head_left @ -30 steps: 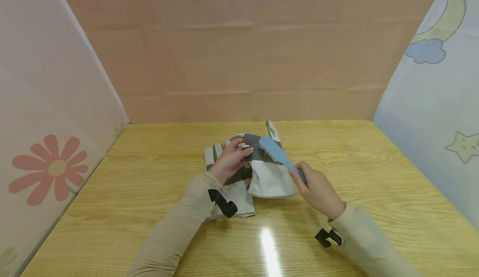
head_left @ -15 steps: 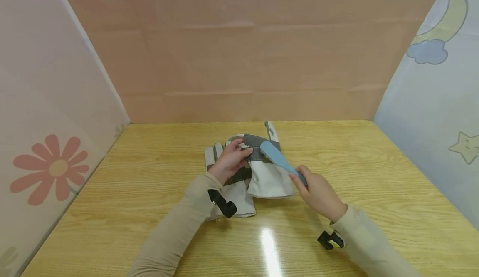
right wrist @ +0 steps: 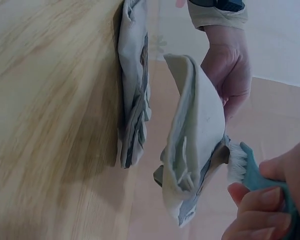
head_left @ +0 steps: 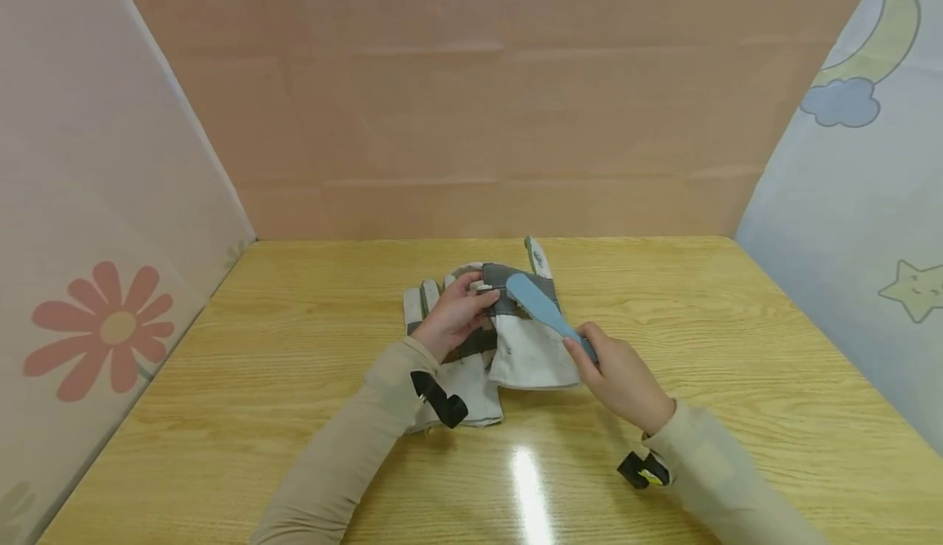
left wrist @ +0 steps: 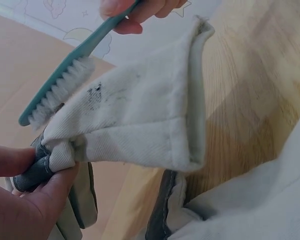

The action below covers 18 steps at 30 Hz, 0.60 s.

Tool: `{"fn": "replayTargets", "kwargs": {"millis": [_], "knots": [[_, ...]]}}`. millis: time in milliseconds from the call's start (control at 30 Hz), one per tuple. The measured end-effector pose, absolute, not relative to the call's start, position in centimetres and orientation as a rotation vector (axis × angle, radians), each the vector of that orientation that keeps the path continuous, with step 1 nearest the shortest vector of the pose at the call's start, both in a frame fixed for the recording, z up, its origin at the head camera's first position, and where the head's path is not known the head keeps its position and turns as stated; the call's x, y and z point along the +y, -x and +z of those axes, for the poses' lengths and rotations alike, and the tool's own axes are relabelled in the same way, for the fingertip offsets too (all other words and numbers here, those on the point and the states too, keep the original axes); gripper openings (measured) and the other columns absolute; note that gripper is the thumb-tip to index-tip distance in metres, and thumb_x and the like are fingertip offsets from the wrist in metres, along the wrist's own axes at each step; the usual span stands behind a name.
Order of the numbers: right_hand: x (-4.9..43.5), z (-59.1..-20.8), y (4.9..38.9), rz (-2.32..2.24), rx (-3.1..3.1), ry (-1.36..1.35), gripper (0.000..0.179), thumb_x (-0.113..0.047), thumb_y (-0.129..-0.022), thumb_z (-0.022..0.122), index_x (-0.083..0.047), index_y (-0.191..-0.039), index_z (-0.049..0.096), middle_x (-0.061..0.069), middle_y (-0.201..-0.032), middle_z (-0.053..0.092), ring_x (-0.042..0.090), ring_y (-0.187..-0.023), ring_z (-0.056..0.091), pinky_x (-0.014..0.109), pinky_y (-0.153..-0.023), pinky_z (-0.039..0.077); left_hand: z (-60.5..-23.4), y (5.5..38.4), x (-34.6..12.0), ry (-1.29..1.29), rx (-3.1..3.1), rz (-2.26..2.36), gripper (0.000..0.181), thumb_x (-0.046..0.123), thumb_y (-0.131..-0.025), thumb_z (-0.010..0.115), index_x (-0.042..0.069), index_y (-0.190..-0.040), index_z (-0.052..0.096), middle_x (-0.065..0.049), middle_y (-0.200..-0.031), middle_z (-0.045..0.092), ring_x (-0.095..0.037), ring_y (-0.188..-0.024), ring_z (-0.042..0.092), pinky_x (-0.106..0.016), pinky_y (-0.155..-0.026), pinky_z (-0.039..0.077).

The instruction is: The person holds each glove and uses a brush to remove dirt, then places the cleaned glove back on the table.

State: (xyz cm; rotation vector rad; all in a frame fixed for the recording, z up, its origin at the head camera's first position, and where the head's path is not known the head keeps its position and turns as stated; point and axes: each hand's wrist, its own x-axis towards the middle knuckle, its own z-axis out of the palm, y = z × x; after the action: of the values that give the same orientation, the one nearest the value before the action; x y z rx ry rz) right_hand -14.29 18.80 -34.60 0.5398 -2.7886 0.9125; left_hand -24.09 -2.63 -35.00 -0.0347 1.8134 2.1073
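Note:
My left hand (head_left: 458,316) pinches a white and grey work glove (head_left: 534,353) between thumb and fingers at its grey band, holding it above the table. Dark smudges mark the white cuff in the left wrist view. In my right hand (head_left: 626,377) is a blue scrubbing brush (head_left: 541,304), gripped by its handle. The white bristles (right wrist: 236,162) face the glove and meet it near the grey band in the right wrist view. A second work glove (head_left: 467,389) lies flat on the table beneath my left hand, partly hidden by it.
The wood-grain table (head_left: 295,299) carries the lower glove. A plain peach panel (head_left: 501,119) rises behind it, with printed panels at left and right. Small black devices (head_left: 439,400) are strapped at both wrists.
The brush slides down along the glove's grey band, then back up and slightly left, my right hand moving with it. My left hand keeps its hold on the glove almost still.

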Motion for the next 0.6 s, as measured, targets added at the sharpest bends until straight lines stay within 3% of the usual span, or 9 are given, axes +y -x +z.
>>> {"fn": "replayTargets", "kwargs": {"millis": [233, 600], "knots": [[19.51, -34.44, 13.99, 0.919, -2.833, -0.479, 0.019, -0.019, -0.1, 0.044, -0.002, -0.095, 0.052, -0.004, -0.056, 0.032, 0.0, -0.043, 0.024, 0.019, -0.04, 0.028, -34.94, 24.18, -2.86, 0.019, 1.79, 2.124, 0.053, 0.006, -0.096, 0.049, 0.011, -0.145, 0.03, -0.021, -0.136, 0.048, -0.034, -0.122, 0.052, -0.041, -0.1, 0.044], [18.87, -34.13, 14.15, 0.92, -2.779, -0.522, 0.019, -0.017, -0.099, 0.045, -0.001, -0.095, 0.053, -0.004, -0.056, 0.034, -0.001, -0.044, 0.026, 0.019, -0.041, 0.029, -34.83, 23.98, -2.63, 0.048, 1.799, 2.108, 0.054, 0.008, -0.095, 0.052, 0.014, -0.144, 0.031, -0.02, -0.132, 0.052, -0.03, -0.116, 0.057, -0.038, -0.095, 0.047]]}}
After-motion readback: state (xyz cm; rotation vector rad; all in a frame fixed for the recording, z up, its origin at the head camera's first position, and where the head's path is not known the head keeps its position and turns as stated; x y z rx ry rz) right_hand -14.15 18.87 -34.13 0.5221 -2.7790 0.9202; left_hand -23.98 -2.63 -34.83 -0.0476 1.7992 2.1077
